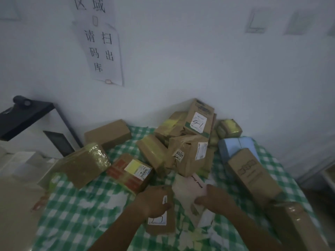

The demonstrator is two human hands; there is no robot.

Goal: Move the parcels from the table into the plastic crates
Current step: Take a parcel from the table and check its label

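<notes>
Two hands were busy at the near edge of the tabletop [76,211], which had a green and white checked cloth on it. The left hand [154,201] gripped a small brown box [160,227] with its fingers curled over the top. The box looked stiff and light, so a grip across its short sides would likely hold it well. The right hand [214,198] pinched a soft white mailer bag [188,189] just beside that box. The bag looked thin and floppy. It would probably sag and slip, so it was best taken by its thick middle.

A little farther off lay a red and yellow box [130,171] and a tall brown box [252,176] on the right. Many more parcels sat in a heap [188,142] near the wall [181,60]. Some had shiny tape that could be slippery. One crumpled paper parcel [188,156] looked soft and easy to tear.

No plastic crate could be seen here. Most of the job looked not yet done.
</notes>
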